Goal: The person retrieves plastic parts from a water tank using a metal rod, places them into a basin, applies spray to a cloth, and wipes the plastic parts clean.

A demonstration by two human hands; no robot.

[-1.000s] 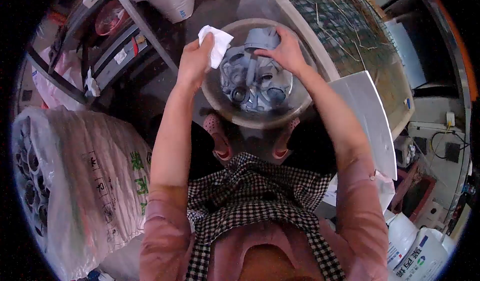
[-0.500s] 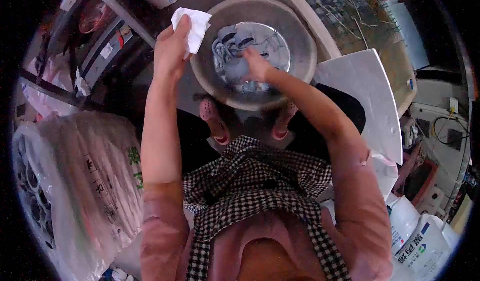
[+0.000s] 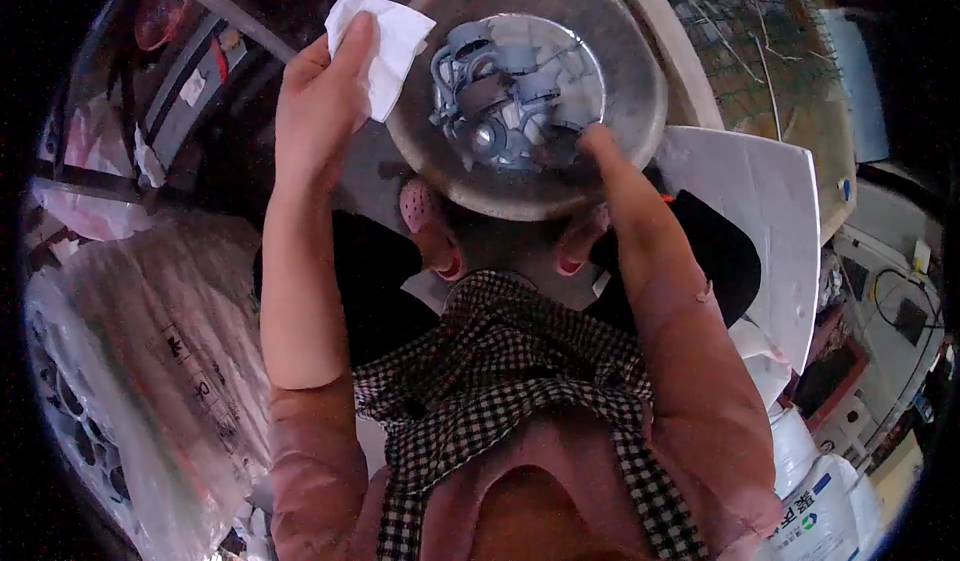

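Observation:
My left hand (image 3: 325, 96) is raised left of the basin, with its thumb and fingers closed on a folded white cloth or paper wipe (image 3: 393, 49). My right hand (image 3: 597, 143) is low inside the right side of a round grey basin (image 3: 632, 81). Its fingers are smeared and mostly hidden, next to a dark, blurred piece; whether it grips that piece I cannot tell. Several grey, ring-shaped plastic parts (image 3: 517, 58) lie heaped in the basin, on its shiny bottom.
A plastic-wrapped stack (image 3: 170, 331) stands at my left, below a metal rack (image 3: 215, 6). On the right are a white panel (image 3: 760, 201), a tray with green netting (image 3: 735, 31) and white printed sacks (image 3: 815, 506). My pink shoes (image 3: 420, 206) flank the basin's near edge.
My right hand has moved right, from over the parts to the basin's right side. The left hand still holds the white wipe. The view has shifted, and more of the parts shows.

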